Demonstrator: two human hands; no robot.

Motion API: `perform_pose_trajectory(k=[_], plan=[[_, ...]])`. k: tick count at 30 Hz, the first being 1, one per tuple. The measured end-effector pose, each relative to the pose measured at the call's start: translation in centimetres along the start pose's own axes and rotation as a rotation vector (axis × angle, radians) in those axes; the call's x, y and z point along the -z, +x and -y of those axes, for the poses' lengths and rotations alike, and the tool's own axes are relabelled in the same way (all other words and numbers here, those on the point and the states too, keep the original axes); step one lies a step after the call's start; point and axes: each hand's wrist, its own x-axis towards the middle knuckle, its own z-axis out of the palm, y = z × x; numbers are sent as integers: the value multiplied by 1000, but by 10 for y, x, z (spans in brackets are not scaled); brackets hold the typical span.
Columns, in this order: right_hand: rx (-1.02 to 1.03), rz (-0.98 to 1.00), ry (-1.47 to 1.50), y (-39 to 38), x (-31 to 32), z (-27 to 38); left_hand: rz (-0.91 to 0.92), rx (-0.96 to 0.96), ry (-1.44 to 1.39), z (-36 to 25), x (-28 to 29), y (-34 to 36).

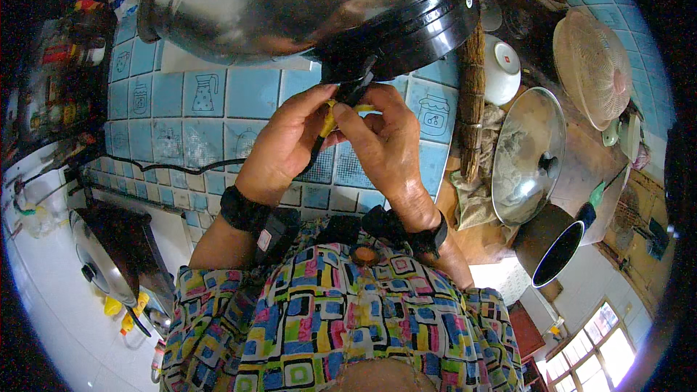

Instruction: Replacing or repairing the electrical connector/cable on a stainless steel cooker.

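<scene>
My left hand (283, 134) is closed with thumb and fingertips on a black cord (318, 147), just below a big steel pot. My right hand (383, 134) pinches a narrow yellow strip (331, 120) lying against the cord, its thumb pointing toward my left fingers. Between the two hands, a black plug-like end (353, 91) slants up to the pot's black base (406, 40). Above hangs or stands the large shiny steel pot (290, 7); its support cannot be seen. Some fingertips are hidden behind the cord and each other.
Blue patterned tiles (207, 94) lie under my hands. To the right are a bundle of brown sticks (472, 101), a white bowl (501, 69), a glass lid (530, 156), a woven basket (592, 69) and a dark saucepan (559, 250). At left, another lidded pan (105, 265) stands on a stove.
</scene>
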Motion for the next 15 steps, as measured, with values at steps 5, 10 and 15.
perform_pose_trajectory(k=[5,10,15], plan=[[-22,11,49,-1,-1,6,-11,-44,110,2,4,-2],[-67,20,-2,-1,-1,11,-26,-101,220,-3,-8,-7],[-28,15,46,-1,-1,5,-28,-83,268,-9,-16,-5]])
